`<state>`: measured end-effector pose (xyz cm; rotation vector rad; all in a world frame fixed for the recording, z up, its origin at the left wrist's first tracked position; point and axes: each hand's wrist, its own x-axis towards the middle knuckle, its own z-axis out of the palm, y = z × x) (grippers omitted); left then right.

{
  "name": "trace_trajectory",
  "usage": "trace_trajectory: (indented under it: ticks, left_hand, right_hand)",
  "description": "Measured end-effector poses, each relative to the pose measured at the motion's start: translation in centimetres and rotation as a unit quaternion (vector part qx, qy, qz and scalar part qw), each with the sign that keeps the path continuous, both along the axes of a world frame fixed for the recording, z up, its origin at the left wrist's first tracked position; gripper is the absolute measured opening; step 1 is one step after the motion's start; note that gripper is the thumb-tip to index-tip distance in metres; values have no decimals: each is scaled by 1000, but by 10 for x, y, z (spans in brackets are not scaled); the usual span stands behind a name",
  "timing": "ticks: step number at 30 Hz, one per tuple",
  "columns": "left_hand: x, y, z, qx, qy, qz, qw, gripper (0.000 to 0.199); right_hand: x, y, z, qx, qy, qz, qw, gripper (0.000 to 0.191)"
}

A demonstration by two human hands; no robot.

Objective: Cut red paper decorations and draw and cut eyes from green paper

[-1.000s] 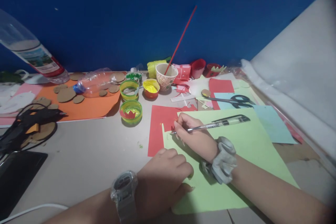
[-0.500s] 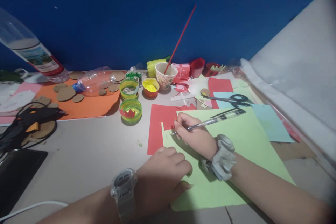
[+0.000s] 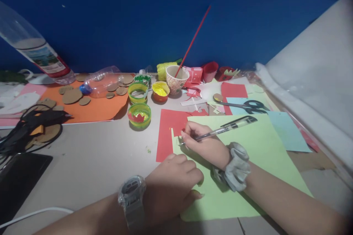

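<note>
My right hand (image 3: 205, 142) is closed round a clear-barrelled pen (image 3: 228, 126), its tip touching the left edge of a light green paper sheet (image 3: 248, 154). A small curved pen line shows beside the tip. Flat on the same sheet's lower left lies my left hand (image 3: 176, 180), its fingers loosely bent and the thumb apart, with nothing in it. Under the green sheet, red paper (image 3: 164, 136) sticks out at the left, with a narrow green strip crossing it.
Black scissors (image 3: 248, 105) rest on blue paper behind the pen. A paper cup (image 3: 176, 80) with a red stick and small green-yellow rings (image 3: 139, 115) stand mid-table. To the left are a glue gun (image 3: 41, 117), a plastic bottle (image 3: 44, 57) and cardboard discs (image 3: 72, 96).
The pen tip has moved slightly down along the green paper's edge, and the curved line has grown longer. My left hand keeps its place on the sheet. The view has shifted a little.
</note>
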<state>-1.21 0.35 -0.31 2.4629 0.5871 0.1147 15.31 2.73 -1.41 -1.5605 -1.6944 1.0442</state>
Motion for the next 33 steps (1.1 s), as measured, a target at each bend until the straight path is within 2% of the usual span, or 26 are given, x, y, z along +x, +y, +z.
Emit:
trace_trajectory:
  ticks: [7,12,16,26,33]
  left_hand:
    - [0,0,-2,12,6,-2,1000,19]
    - [0,1,-1,10,0,-3,1000,18]
    - [0,0,-1,7,0,-1,1000,17]
    - [2,0,2,-5,15,-3,1000,14]
    - [2,1,5,-11,19,0,1000,11]
  right_hand:
    - [-2,0,2,12,-5,0,1000,23]
    - [-1,1,2,25,-18,-55,998,24]
    - [-1,1,0,9,8,-72,997,26]
    - [-3,1,3,-8,48,-63,997,26]
    - [-1,1,1,-9,11,-66,998,24]
